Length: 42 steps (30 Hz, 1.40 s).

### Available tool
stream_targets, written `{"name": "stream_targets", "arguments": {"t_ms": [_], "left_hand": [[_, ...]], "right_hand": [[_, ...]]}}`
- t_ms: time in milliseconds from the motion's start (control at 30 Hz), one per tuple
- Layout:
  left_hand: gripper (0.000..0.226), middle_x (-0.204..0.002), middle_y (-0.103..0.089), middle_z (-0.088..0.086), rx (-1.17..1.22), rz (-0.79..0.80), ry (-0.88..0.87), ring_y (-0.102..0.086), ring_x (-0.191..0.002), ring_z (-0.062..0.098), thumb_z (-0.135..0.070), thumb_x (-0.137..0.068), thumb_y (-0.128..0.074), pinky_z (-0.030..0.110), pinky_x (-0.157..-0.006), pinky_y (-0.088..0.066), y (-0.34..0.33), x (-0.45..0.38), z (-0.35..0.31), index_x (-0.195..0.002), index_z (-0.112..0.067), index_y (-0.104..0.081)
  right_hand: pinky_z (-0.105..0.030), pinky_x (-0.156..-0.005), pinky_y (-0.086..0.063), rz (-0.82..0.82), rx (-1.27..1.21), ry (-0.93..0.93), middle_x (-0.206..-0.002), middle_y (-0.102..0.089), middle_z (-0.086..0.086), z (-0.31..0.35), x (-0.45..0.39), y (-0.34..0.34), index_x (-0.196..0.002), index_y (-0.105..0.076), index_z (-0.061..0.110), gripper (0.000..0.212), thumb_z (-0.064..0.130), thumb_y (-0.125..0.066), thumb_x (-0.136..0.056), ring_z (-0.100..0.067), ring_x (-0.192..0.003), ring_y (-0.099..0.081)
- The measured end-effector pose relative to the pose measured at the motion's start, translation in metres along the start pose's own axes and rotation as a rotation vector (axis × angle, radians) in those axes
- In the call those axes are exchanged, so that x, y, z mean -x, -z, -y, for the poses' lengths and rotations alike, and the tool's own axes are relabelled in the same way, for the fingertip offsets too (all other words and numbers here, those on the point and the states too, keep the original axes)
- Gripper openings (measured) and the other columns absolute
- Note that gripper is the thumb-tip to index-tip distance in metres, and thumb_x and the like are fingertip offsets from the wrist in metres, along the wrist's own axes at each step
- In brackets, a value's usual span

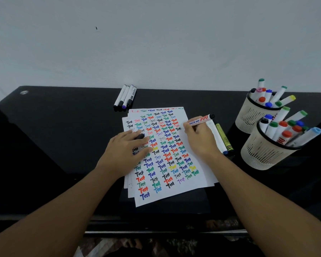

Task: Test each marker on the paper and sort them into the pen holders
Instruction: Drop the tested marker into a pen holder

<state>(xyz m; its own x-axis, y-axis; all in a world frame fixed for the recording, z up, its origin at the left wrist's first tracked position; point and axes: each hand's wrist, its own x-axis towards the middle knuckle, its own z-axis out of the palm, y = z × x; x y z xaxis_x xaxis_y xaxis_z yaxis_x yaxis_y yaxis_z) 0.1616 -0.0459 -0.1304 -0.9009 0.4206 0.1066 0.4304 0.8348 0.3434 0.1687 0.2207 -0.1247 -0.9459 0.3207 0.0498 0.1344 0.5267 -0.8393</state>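
A stack of white paper (195, 164) covered in coloured "Test" words lies on the black desk. My right hand (199, 139) grips a white marker with a black end (202, 120), its tip down at the paper's right side beside a black "Test". My left hand (126, 149) rests flat on the paper's left part, a black marker cap (139, 136) tucked under its fingers. Two cream mesh pen holders stand at the right, the far one (248, 115) and the near one (261, 153), both full of markers.
Several capped markers (125, 97) lie side by side above the paper near the wall. Two more markers, one white (216, 138) and one yellow-green (224, 139), lie just right of my right hand. The desk's (54, 127) front edge runs below the paper.
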Motion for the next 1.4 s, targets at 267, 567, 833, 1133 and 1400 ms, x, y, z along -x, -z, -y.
{"name": "stream_targets", "arguments": {"t_ms": [267,567,833,1133,1400], "left_hand": [[0.056,-0.144,-0.056,-0.004,0.033,-0.163,-0.037,-0.042,-0.134,0.017,-0.053,-0.098,-0.053,0.039,-0.111,-0.035,-0.001,0.004,0.0,-0.151,-0.035,-0.044],[0.039,-0.11,-0.055,-0.003,0.02,-0.281,0.05,-0.043,-0.101,0.013,-0.038,-0.1,-0.058,0.033,-0.085,-0.042,-0.005,0.003,0.004,-0.133,-0.019,-0.066],[0.029,-0.113,-0.063,-0.003,0.028,-0.307,0.013,-0.05,-0.104,0.015,-0.03,-0.101,-0.058,0.035,-0.09,-0.042,-0.003,0.005,0.002,-0.127,-0.022,-0.065],[0.028,-0.103,-0.071,-0.005,0.027,-0.372,-0.026,-0.057,-0.089,0.011,-0.028,-0.102,-0.057,0.041,-0.092,-0.047,-0.001,0.008,-0.002,-0.127,-0.019,-0.065],[0.03,-0.105,-0.071,-0.005,0.022,-0.354,-0.022,-0.061,-0.095,0.014,-0.03,-0.103,-0.055,0.041,-0.102,-0.041,0.0,0.009,-0.005,-0.13,-0.021,-0.063]], "right_hand": [[-0.031,-0.071,-0.05,-0.042,-0.053,0.101,-0.094,-0.067,0.008,0.005,0.005,0.004,-0.106,-0.054,0.03,0.008,0.037,-0.052,-0.108,-0.01,-0.087,-0.065],[-0.041,-0.084,-0.058,0.128,0.061,0.329,-0.111,-0.067,0.007,0.005,0.02,0.005,-0.133,-0.058,0.03,0.037,0.008,-0.057,-0.103,-0.012,-0.103,-0.063],[-0.02,-0.095,-0.045,0.167,0.019,0.32,-0.135,-0.061,0.01,0.012,0.015,0.006,-0.146,-0.053,0.032,0.038,0.032,-0.046,-0.108,-0.001,-0.118,-0.057],[-0.037,-0.08,-0.062,0.312,0.211,0.337,-0.113,-0.069,0.009,0.039,0.012,0.012,-0.143,-0.042,0.035,0.043,0.039,-0.06,-0.104,-0.01,-0.089,-0.07],[-0.044,-0.105,-0.049,0.338,0.53,0.535,-0.142,-0.064,0.007,0.036,0.014,0.004,-0.14,-0.061,0.038,0.035,0.042,-0.053,-0.107,-0.018,-0.13,-0.056]]}}
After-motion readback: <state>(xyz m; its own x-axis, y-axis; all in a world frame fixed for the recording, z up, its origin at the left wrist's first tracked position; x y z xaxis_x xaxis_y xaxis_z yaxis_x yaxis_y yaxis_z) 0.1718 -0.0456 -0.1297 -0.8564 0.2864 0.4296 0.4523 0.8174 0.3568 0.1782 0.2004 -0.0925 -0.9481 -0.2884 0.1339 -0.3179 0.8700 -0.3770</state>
